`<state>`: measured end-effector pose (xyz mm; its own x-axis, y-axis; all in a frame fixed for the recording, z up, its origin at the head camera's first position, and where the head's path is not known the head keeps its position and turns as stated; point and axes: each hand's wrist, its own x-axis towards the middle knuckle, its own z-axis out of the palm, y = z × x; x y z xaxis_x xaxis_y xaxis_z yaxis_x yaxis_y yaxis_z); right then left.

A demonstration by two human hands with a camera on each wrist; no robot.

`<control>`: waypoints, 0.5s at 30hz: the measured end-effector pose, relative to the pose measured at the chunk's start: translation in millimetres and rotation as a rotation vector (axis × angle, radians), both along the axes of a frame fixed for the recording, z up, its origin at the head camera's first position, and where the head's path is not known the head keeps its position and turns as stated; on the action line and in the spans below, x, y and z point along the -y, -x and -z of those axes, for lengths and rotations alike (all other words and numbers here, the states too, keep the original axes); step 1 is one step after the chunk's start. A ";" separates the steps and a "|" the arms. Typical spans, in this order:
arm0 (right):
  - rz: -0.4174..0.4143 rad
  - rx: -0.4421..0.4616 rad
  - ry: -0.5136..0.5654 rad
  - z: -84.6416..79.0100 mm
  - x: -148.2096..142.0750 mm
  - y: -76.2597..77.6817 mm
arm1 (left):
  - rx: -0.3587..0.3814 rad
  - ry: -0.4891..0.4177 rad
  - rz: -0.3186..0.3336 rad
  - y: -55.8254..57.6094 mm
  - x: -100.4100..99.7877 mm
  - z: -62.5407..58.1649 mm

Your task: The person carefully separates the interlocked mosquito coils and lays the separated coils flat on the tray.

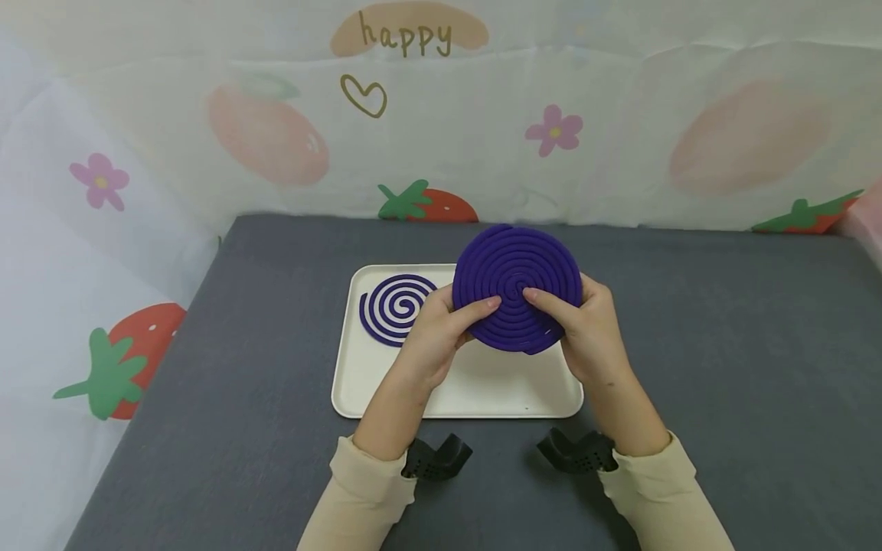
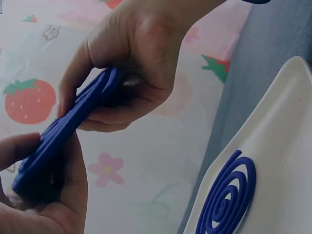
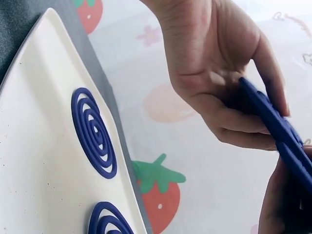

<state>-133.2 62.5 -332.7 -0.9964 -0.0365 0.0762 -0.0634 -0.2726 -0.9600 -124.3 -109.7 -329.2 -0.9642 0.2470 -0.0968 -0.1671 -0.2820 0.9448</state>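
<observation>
A purple-blue disc (image 1: 517, 252), wound tightly in a spiral from a round clay-like cord, is held up over the tray. My left hand (image 1: 441, 329) grips its left side, thumb on the front face and the other fingers behind. From the right, my right hand (image 1: 594, 329) pinches it the same way, thumb tip near the centre. The wrist views show the disc (image 2: 73, 117) nearly edge-on, and it looks thick, perhaps layered. A looser spiral (image 1: 403, 310) lies at the tray's back left. Another spiral (image 3: 100, 214) shows partly in the right wrist view; the head view hides it.
The white rectangular tray (image 1: 386, 383) with a raised rim lies on a grey cloth-covered table (image 1: 241, 367). A pale printed curtain (image 1: 620, 92) with strawberries and flowers hangs along the back and left edges. Black wrist mounts (image 1: 437, 458) stick out inward from both sleeves.
</observation>
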 end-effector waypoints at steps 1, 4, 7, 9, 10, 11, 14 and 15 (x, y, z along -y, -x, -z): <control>0.002 -0.002 -0.004 -0.2 0.1 0.0 | -0.007 0.003 0.001 0.1 0.1 0.2; 0.010 -0.008 -0.011 0.6 0.5 0.6 | -0.027 0.010 0.013 -0.2 1.0 0.0; 0.020 -0.010 -0.017 1.7 0.7 0.9 | -0.035 0.010 0.031 0.0 2.1 0.3; 0.022 -0.010 -0.021 2.1 0.5 1.2 | -0.035 0.000 0.047 0.2 2.7 0.5; 0.022 -0.009 -0.022 2.2 0.3 1.3 | -0.034 -0.007 0.054 0.2 2.9 0.5; 0.021 -0.010 -0.024 2.3 0.0 1.4 | -0.033 -0.013 0.061 0.3 3.2 0.5; 0.013 -0.008 -0.026 1.7 -1.0 1.5 | -0.032 -0.039 0.076 0.4 3.8 0.1; 0.009 -0.006 -0.021 1.4 -1.4 1.4 | -0.031 -0.048 0.079 0.6 3.9 0.0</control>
